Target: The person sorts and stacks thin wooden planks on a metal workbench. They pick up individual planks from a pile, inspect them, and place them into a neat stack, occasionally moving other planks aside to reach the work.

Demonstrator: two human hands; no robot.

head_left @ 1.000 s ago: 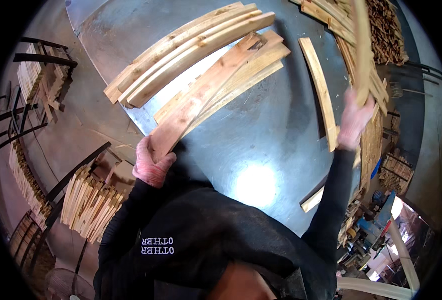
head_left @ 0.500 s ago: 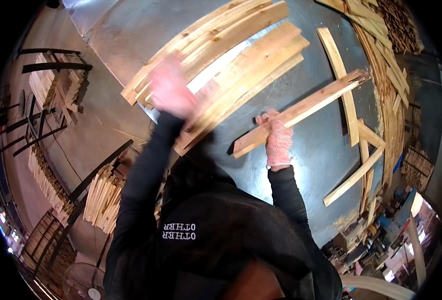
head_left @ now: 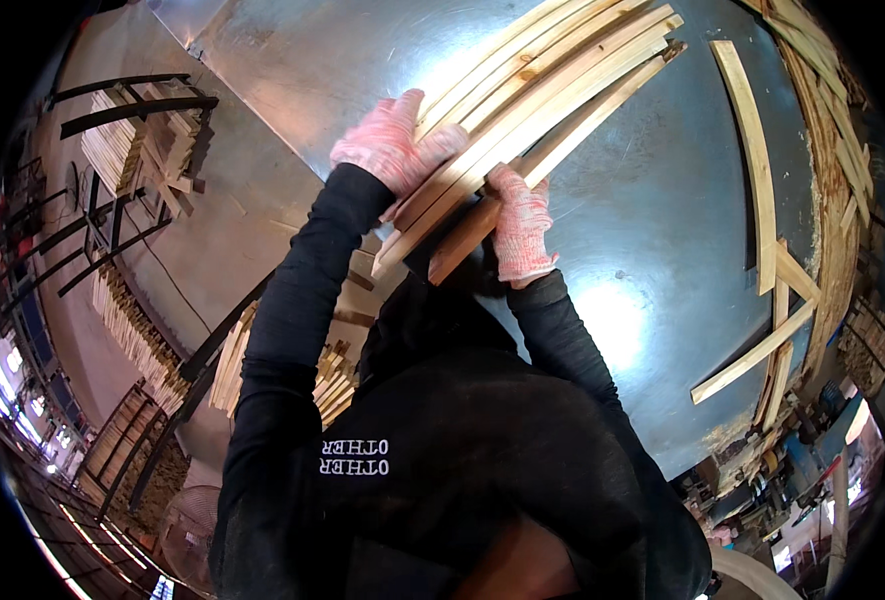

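Note:
Several pale wooden slats [head_left: 528,72] lie side by side, slanting across the metal tabletop. My left hand [head_left: 394,145], in a pink-and-white knit glove, grips them at their near left ends, thumb toward me and fingers over the far side. In my right hand [head_left: 522,228], gloved the same way, is a single wooden slat [head_left: 602,112] with a darker brown face. It runs almost parallel to the bundle, close along its right side, its near end a little apart. The right palm is hidden.
The grey metal tabletop [head_left: 652,220] spreads under the work. A loose slat [head_left: 747,150] and a few crossed pieces [head_left: 757,350] lie on the right. Rough boards [head_left: 827,200] line the far right edge. Racks of stacked wood [head_left: 122,145] stand on the floor at left.
My left hand has closed on the slats, which now stand on edge, bunched together. My right hand has swung its slat leftward and up against the bundle.

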